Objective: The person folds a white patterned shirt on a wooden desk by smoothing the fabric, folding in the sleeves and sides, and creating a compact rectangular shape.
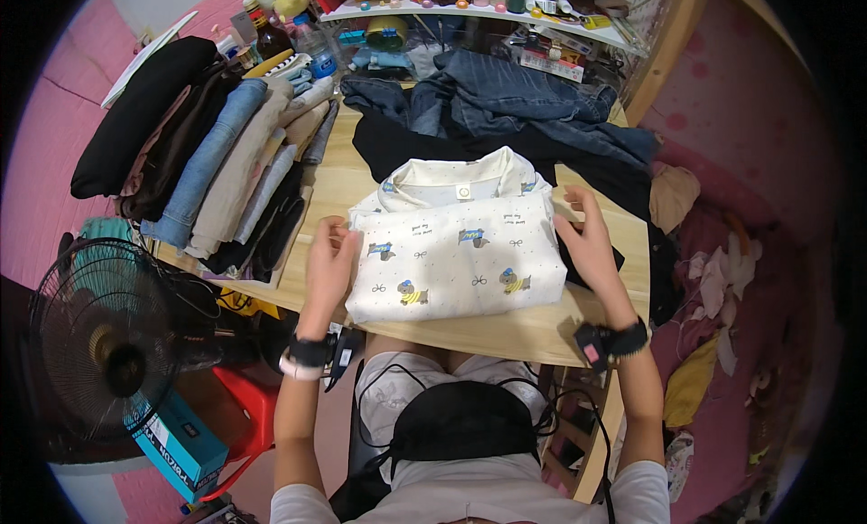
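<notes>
A white collared shirt with a dog print lies folded into a rough rectangle on the wooden table, its collar pointing away from me. My left hand is at the shirt's left edge, fingers loosely bent. At the opposite edge is my right hand, with thumb and fingers apart. Neither hand has cloth gripped between its fingers; whether the fingertips touch the shirt is hard to tell. Behind the collar lies a black garment, partly under the shirt, and dark blue jeans are heaped beyond it.
A tall stack of folded clothes stands on the table's left side. Bottles and a white shelf of small items line the back. A fan is at lower left, near a blue box. Loose clothes lie at right.
</notes>
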Demonstrator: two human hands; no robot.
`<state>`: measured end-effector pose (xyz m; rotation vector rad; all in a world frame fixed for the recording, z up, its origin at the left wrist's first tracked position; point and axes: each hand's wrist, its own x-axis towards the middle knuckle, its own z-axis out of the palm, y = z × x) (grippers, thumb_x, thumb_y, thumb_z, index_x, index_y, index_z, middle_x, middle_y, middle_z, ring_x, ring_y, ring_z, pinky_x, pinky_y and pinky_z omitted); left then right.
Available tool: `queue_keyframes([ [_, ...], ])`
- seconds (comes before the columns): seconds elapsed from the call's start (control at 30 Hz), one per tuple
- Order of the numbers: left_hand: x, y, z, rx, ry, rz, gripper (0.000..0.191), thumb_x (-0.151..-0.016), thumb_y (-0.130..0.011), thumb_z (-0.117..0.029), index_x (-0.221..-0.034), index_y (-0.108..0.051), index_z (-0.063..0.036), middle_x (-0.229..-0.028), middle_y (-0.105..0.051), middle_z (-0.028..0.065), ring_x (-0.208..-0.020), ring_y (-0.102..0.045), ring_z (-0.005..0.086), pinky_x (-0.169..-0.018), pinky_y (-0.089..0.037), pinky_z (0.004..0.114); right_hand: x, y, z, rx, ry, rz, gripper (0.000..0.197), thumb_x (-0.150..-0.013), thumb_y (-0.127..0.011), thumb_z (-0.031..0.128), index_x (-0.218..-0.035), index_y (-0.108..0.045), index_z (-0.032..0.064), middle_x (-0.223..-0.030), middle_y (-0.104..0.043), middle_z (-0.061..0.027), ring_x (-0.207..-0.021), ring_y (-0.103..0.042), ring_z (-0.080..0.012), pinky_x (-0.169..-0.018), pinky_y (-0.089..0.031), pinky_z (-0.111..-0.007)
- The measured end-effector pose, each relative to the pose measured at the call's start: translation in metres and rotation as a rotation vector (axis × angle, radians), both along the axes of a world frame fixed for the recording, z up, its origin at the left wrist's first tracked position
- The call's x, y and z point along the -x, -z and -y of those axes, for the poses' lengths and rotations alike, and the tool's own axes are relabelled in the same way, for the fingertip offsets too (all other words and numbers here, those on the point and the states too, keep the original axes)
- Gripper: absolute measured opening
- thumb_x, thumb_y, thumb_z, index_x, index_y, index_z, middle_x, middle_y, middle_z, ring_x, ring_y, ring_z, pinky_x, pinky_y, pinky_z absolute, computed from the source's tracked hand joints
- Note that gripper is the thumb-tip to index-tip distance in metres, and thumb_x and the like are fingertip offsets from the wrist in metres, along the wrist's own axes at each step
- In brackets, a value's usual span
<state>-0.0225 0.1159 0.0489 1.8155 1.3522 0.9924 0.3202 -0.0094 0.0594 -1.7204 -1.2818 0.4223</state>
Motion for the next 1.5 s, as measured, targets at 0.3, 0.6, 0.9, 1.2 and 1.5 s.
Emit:
queue_keyframes([
  [0.3,0.005,0.0,0.069,0.182,-0.021,-0.093,0.052,-0.087,-0.067,-0.022,-0.124,-0.045,0.0063,-0.112,-0.054,0.0212,-0.098,-0.054,0.0259,-0.085,-0.045,0.034,0.034,0.01,0.054,0.146,0.058,-0.253,0.053,-0.086,-0.068,0.016,-0.129,-0.041,0.0024,-0.107,-0.053,-0.0142,-0.09,-0.055,-0.0172,-0.077,-0.048,-0.031],
  [0.6,0.01,0.017,0.002,0.452,0.044,0.224,0.039,-0.089,-0.069,-0.021,-0.112,-0.056,0.0075,-0.091,-0.067,0.0101,-0.075,-0.062,0.0099,-0.067,-0.05,0.022,-0.003,0.003,0.0,0.336,-0.097,-0.94,0.045,-0.09,-0.067,0.019,-0.122,-0.048,-0.0056,-0.098,-0.065,-0.0105,-0.088,-0.064,-0.0132,-0.075,-0.053,-0.025],
  [0.9,-0.007,-0.007,-0.013,0.448,0.267,0.698,0.029,-0.095,-0.058,-0.01,-0.12,-0.056,0.0034,-0.103,-0.069,0.0097,-0.085,-0.068,0.0134,-0.078,-0.055,0.027,0.002,-0.016,-0.013,0.034,-0.175,-1.032,0.033,-0.09,-0.061,0.002,-0.12,-0.05,-0.0023,-0.107,-0.066,-0.0114,-0.092,-0.065,-0.0141,-0.079,-0.054,-0.025],
  [1.2,-0.034,0.039,-0.089,0.297,0.143,0.375,0.029,-0.093,-0.059,-0.011,-0.118,-0.054,0.0045,-0.096,-0.067,0.0076,-0.077,-0.063,0.0125,-0.07,-0.051,0.025,-0.03,0.034,-0.082,0.012,-0.031,-0.504,0.023,-0.085,-0.061,0.0,-0.107,-0.055,-0.0044,-0.09,-0.068,-0.0076,-0.077,-0.063,-0.0107,-0.069,-0.05,-0.025],
  [1.5,-0.025,-0.024,0.004,-0.243,0.08,-0.191,0.042,-0.086,-0.062,-0.012,-0.122,-0.048,0.0048,-0.119,-0.051,0.0247,-0.115,-0.048,0.0383,-0.099,-0.037,0.041,-0.029,0.022,-0.029,-0.031,0.042,0.174,0.047,-0.088,-0.06,0.017,-0.127,-0.044,-0.0025,-0.119,-0.055,-0.0213,-0.109,-0.056,-0.0322,-0.095,-0.043,-0.039],
])
